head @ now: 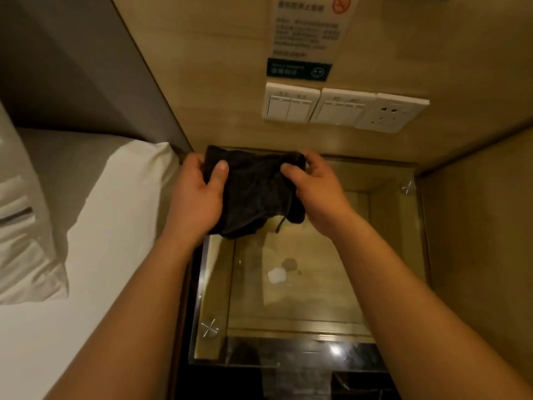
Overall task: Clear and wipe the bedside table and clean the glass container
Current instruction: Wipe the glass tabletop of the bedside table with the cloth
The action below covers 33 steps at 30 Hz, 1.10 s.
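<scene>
A dark cloth (253,192) hangs crumpled between both hands above the far end of the bedside table. My left hand (196,197) grips its left side, thumb on top. My right hand (317,192) pinches its upper right corner. The bedside table (213,284) has a glass top held by metal studs, with a wooden shelf visible underneath. A white smear and a dark round spot (284,269) lie near the middle of the glass. No glass container is in sight.
A bed with white sheet (95,226) and pillow (26,241) borders the table on the left. Wall switches (291,103) and a socket (389,114) sit on the wooden wall behind. A wooden side panel (476,241) closes in the right.
</scene>
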Motion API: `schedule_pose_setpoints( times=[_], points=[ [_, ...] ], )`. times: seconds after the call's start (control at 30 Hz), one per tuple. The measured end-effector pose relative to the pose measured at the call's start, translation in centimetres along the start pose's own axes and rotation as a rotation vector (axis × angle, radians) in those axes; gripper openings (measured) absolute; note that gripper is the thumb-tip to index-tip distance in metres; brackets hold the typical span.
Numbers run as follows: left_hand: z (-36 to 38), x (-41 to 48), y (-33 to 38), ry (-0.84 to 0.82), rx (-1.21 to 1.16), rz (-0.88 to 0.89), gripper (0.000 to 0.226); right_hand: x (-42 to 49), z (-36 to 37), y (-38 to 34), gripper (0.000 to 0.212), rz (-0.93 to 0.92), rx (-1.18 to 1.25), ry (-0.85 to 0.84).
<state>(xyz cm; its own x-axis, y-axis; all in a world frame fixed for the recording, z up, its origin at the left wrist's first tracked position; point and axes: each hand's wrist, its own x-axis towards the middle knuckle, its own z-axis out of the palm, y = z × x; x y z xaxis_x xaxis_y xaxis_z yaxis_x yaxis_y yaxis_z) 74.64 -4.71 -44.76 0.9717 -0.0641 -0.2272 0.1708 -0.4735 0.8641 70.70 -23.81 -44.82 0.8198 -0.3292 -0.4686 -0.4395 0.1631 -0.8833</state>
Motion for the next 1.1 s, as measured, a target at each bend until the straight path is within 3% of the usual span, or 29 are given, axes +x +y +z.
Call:
schedule_pose_setpoints(
  times=[0.13,0.23,0.37,0.57,0.67,0.87,1.1],
  points=[
    [0.6,4.6,-2.9,-0.165,0.227,-0.088,0.060,5.0,0.2,1.7,0.032,-0.009,-0.296,0.049],
    [0.7,5.2,-5.9,-0.199,0.446,-0.021,0.070,5.4,-2.1,3.7,0.049,-0.038,-0.577,0.079],
    [1.0,5.0,-6.9,-0.216,0.641,0.278,0.065,2.4,-5.9,7.1,0.053,-0.147,-0.796,0.036],
    [3.5,8.6,-6.2,-0.567,0.932,0.740,0.065,-2.6,-10.2,12.6,0.082,-0.242,-1.252,-0.089],
    [4.9,10.7,-6.7,-0.684,1.118,0.846,0.068,-2.9,-10.4,13.8,0.092,-0.229,-1.376,-0.127],
    [5.6,11.8,-8.6,-0.607,1.158,0.770,0.074,-2.2,-9.7,15.3,0.105,-0.263,-1.476,-0.078],
    [5.8,11.2,-9.7,-0.538,1.140,0.808,0.075,-2.0,-9.4,16.1,0.105,-0.305,-1.529,-0.009]
  ],
)
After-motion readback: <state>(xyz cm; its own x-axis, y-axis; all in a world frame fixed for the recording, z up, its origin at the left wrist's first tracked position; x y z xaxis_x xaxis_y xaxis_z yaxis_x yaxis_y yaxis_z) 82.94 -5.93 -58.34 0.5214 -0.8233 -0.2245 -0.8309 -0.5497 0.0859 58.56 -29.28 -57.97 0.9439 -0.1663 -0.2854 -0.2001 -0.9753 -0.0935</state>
